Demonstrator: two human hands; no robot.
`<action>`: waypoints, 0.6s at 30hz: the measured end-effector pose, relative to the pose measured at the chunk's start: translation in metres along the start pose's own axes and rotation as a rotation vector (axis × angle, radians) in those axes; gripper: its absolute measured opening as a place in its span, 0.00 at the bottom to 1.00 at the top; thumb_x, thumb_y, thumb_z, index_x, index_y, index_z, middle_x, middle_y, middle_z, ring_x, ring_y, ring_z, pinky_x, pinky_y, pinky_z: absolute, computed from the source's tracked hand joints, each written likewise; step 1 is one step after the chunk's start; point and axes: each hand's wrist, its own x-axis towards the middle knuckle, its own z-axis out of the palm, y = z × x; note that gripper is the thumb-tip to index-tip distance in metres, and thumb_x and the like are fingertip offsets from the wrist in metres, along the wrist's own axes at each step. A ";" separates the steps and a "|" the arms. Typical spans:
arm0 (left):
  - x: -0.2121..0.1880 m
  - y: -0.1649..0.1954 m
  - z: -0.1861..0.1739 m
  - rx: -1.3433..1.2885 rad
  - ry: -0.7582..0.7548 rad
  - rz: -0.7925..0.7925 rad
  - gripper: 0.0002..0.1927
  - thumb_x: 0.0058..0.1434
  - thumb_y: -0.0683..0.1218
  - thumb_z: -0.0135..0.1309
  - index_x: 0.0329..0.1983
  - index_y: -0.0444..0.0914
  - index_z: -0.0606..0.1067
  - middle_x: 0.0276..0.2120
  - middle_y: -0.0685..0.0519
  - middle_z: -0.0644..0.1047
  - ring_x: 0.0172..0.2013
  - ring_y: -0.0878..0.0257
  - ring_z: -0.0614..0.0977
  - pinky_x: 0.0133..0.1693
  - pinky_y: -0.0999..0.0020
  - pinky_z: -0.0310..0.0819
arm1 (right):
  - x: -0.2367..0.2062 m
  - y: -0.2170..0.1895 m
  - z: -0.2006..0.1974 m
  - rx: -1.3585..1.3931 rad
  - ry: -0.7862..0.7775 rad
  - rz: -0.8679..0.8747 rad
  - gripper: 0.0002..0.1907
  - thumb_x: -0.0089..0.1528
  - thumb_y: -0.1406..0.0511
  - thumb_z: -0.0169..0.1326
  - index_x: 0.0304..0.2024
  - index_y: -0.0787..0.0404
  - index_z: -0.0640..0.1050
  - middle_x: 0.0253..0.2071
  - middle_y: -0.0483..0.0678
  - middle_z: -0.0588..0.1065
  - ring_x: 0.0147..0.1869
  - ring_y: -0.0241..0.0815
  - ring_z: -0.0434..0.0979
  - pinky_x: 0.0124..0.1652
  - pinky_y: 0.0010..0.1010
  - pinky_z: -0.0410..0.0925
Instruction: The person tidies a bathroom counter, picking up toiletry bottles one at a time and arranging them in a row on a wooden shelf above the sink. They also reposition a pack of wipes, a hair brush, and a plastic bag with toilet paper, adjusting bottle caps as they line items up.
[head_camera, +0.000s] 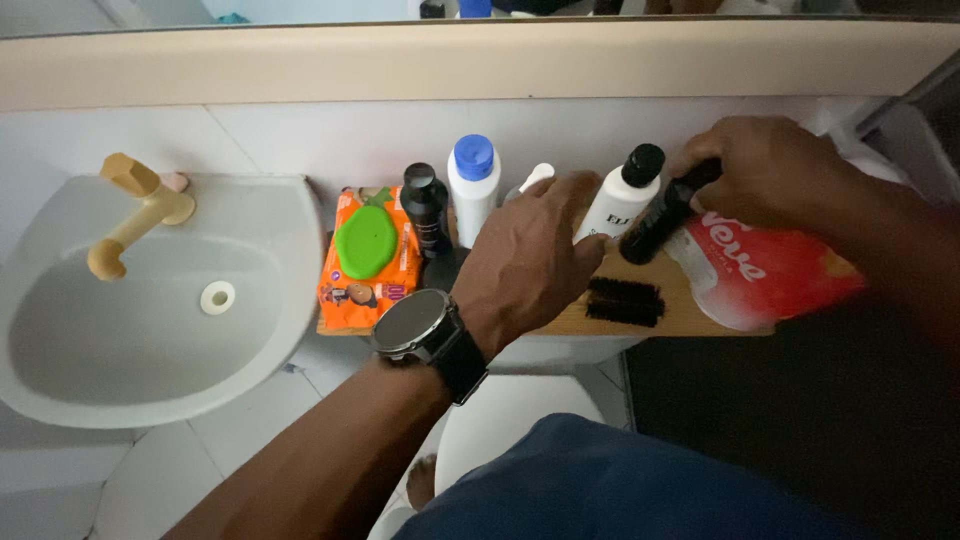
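Right now your right hand (765, 170) is closed around a black bottle (655, 222), tilted above the wooden surface (690, 315) beside a white bottle with a black cap (622, 195). Your left hand (530, 262), wearing a wristwatch (412, 325), hovers over the surface with fingers curled loosely, and I cannot tell whether it grips anything. A black brush (624, 300) lies just below the black bottle, and a red packet (770, 270) sits to its right.

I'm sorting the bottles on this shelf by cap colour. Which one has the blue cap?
The white bottle with the blue cap, standing between the black bottle and the left hand; the other white bottle is black-capped.
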 end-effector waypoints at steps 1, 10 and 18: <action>0.001 0.001 0.000 -0.006 -0.033 -0.029 0.22 0.61 0.47 0.57 0.56 0.34 0.73 0.42 0.39 0.81 0.43 0.43 0.83 0.46 0.52 0.76 | -0.002 -0.001 -0.004 0.036 0.012 -0.009 0.22 0.62 0.59 0.61 0.59 0.42 0.78 0.52 0.47 0.77 0.52 0.47 0.77 0.51 0.46 0.73; -0.017 0.002 -0.012 0.144 -0.114 -0.153 0.13 0.64 0.50 0.54 0.45 0.37 0.78 0.33 0.40 0.82 0.35 0.43 0.84 0.39 0.50 0.76 | -0.031 -0.027 -0.026 0.238 0.306 -0.337 0.42 0.53 0.57 0.65 0.69 0.54 0.68 0.61 0.56 0.71 0.60 0.53 0.73 0.52 0.52 0.68; -0.015 -0.001 -0.039 0.194 0.140 -0.078 0.12 0.65 0.48 0.53 0.45 0.37 0.77 0.36 0.42 0.82 0.33 0.43 0.83 0.36 0.51 0.76 | -0.036 -0.068 -0.046 0.270 0.151 -0.248 0.17 0.64 0.58 0.57 0.55 0.52 0.78 0.48 0.48 0.79 0.42 0.43 0.82 0.44 0.40 0.75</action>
